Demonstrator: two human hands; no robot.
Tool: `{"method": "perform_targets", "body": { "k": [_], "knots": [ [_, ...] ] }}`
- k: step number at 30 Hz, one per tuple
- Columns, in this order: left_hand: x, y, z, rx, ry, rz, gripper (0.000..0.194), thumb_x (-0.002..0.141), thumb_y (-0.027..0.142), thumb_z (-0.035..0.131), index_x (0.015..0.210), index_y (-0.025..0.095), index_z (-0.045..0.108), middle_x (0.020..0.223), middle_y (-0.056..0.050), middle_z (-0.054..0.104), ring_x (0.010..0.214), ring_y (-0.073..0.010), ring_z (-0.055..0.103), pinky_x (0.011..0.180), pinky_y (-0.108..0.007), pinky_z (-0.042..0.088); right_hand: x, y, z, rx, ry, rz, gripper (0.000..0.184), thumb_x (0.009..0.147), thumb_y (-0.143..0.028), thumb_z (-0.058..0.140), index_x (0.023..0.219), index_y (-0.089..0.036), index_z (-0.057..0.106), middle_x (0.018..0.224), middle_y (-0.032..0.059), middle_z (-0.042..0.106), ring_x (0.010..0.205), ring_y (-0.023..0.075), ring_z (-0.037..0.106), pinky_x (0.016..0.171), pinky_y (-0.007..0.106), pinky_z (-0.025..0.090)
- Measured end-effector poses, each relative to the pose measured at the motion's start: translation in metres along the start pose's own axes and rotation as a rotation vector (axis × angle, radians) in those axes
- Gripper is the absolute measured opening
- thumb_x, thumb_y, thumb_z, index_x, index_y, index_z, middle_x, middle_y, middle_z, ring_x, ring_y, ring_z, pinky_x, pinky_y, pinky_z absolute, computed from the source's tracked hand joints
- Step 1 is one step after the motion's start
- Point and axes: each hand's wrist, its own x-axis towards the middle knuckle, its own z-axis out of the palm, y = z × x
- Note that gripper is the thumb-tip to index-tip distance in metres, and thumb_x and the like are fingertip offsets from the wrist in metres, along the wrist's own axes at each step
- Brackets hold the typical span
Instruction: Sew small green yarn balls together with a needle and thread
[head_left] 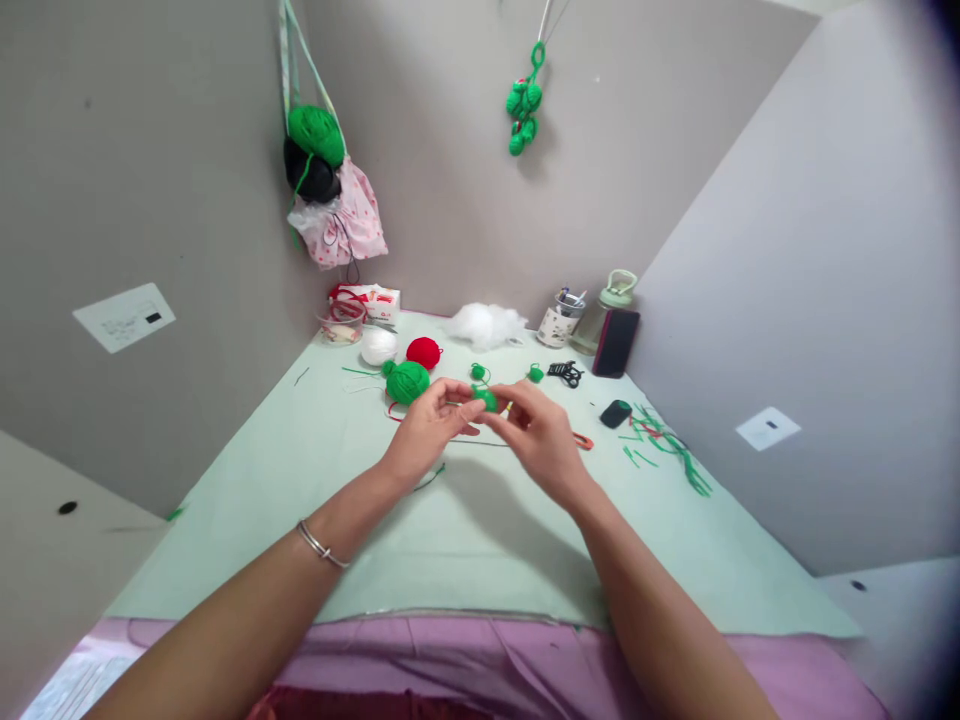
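Observation:
A small green knitted or crocheted piece (486, 399) is pinched between both my hands above the table. My left hand (431, 428) grips its left side with thumb and fingers, and a silver bangle circles that wrist. From the right, my right hand (546, 440) closes on the same piece. By the right fingers shows a small yellow and white tip (508, 410), too small to name. Just beyond the hands lie two little green pieces, one at the left (478, 371) and one at the right (535, 373). A green yarn ball (407, 382) rests beyond my left hand.
Red yarn (424, 352), white yarn (379, 346) and white stuffing (487, 326) lie at the back. Black scissors (565, 374), an orange-handled tool (583, 441) and green yarn scraps (675, 445) are on the right. A phone (616, 343) leans against a bottle (592, 322).

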Motion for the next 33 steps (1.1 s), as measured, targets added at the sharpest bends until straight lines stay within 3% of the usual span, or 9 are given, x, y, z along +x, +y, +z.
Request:
{"method": "perform_targets", "body": {
  "k": [4,7,10,12,14,17,22,27,33],
  "knots": [
    [-0.004,-0.004,-0.007,-0.253,-0.003,-0.112,0.028,0.08,0.039,0.076,0.093,0.018,0.063,0.091,-0.001,0.066,0.082,-0.0136,0.067,0.085,-0.032,0.058,-0.012,-0.014,0.007,0.01,-0.067,-0.056,0.025,0.094,-0.028,0.06,0.116,-0.021,0.069,0.091,0.0053,0.062,0.067,0.0134,0.052,0.067,0.029,0.046],
    [-0.003,-0.003,-0.016,-0.398,0.07,-0.197,0.024,0.081,0.037,0.077,0.087,0.018,0.063,0.088,-0.001,0.069,0.077,-0.0121,0.068,0.081,-0.028,0.058,-0.012,-0.01,0.0,0.202,-0.07,0.015,0.032,0.099,-0.027,0.046,0.125,-0.024,0.064,0.099,0.0052,0.067,0.066,0.0116,0.052,0.066,0.028,0.048],
    [-0.001,-0.003,-0.019,-0.456,0.118,-0.243,0.022,0.084,0.035,0.076,0.084,0.018,0.062,0.084,0.0,0.071,0.071,-0.0105,0.067,0.077,-0.025,0.058,-0.012,-0.005,-0.004,0.337,-0.047,0.097,0.042,0.096,-0.026,0.05,0.138,-0.026,0.054,0.097,0.003,0.071,0.061,0.0099,0.052,0.06,0.026,0.048],
    [-0.001,-0.005,-0.019,-0.472,0.112,-0.251,0.021,0.085,0.034,0.075,0.085,0.018,0.062,0.083,0.0,0.071,0.07,-0.0096,0.067,0.075,-0.024,0.058,-0.013,-0.005,-0.001,0.406,-0.065,0.143,0.042,0.093,-0.029,0.056,0.134,-0.023,0.055,0.092,0.003,0.072,0.059,0.0103,0.055,0.055,0.025,0.047],
    [-0.001,-0.006,-0.018,-0.474,0.096,-0.25,0.02,0.087,0.034,0.074,0.085,0.017,0.063,0.083,0.0,0.071,0.069,-0.0088,0.067,0.075,-0.022,0.057,-0.016,-0.008,0.002,0.423,-0.087,0.169,0.028,0.092,-0.032,0.058,0.117,-0.02,0.063,0.084,0.0028,0.07,0.056,0.011,0.057,0.051,0.024,0.045],
    [-0.002,-0.008,-0.019,-0.454,0.075,-0.248,0.021,0.088,0.036,0.072,0.086,0.016,0.065,0.083,-0.002,0.072,0.07,-0.0095,0.067,0.075,-0.023,0.057,-0.02,-0.016,0.005,0.274,-0.086,0.143,0.019,0.092,-0.034,0.058,0.099,-0.019,0.069,0.07,0.0002,0.064,0.051,0.0102,0.055,0.05,0.023,0.043],
    [-0.001,-0.01,-0.021,-0.466,0.058,-0.235,0.021,0.086,0.035,0.075,0.086,0.016,0.065,0.085,-0.002,0.072,0.072,-0.0099,0.067,0.075,-0.024,0.058,-0.023,-0.022,0.004,-0.039,-0.087,0.016,0.02,0.095,-0.031,0.055,0.097,-0.02,0.071,0.057,-0.0029,0.057,0.049,0.0096,0.048,0.054,0.023,0.037],
    [-0.002,-0.011,-0.021,-0.415,0.043,-0.195,0.028,0.081,0.038,0.079,0.093,0.015,0.066,0.086,-0.001,0.071,0.073,-0.0102,0.067,0.077,-0.024,0.058,-0.025,-0.02,0.008,-0.169,-0.089,-0.06,0.018,0.097,-0.027,0.052,0.093,-0.02,0.068,0.055,-0.0047,0.053,0.047,0.0089,0.04,0.053,0.021,0.033],
    [-0.004,-0.01,-0.022,-0.258,0.067,-0.111,0.041,0.075,0.04,0.084,0.104,0.017,0.066,0.086,-0.001,0.07,0.077,-0.0122,0.067,0.08,-0.028,0.056,-0.029,-0.02,0.014,-0.282,0.006,-0.117,0.016,0.096,-0.022,0.05,0.09,-0.019,0.064,0.054,-0.0051,0.052,0.047,0.0092,0.04,0.053,0.022,0.03]
  ]
}}
